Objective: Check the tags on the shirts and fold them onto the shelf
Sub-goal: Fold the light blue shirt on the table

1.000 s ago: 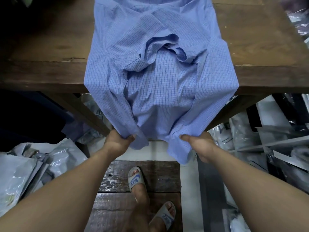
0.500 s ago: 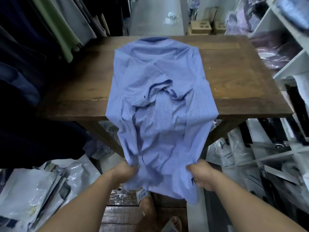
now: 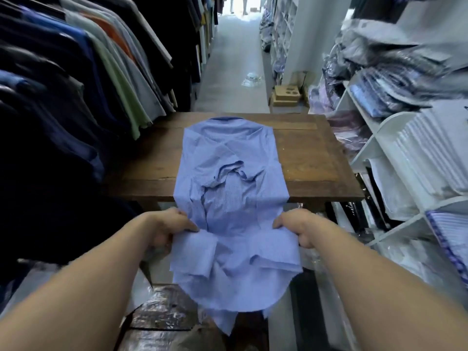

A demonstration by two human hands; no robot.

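Note:
A light blue checked shirt [image 3: 229,178] lies face down along the wooden table [image 3: 306,158], collar at the far end, sleeves folded in over its back. Its lower part hangs off the near table edge. My left hand [image 3: 167,230] grips the shirt's left side below the table edge, and my right hand [image 3: 295,228] grips the right side at the same height. The hem droops loosely between and below my hands. No tag is visible.
White shelves [image 3: 387,138] with stacked folded and bagged shirts line the right side. Hanging shirts [image 3: 83,79] fill a rack on the left. A narrow aisle [image 3: 233,72] runs beyond the table, with cardboard boxes [image 3: 286,96] at its right. Plastic bags lie under the table.
My head has tilted up, so the aisle and shelves now show. Both hands have lifted the shirt's lower part up towards table height while keeping their grip.

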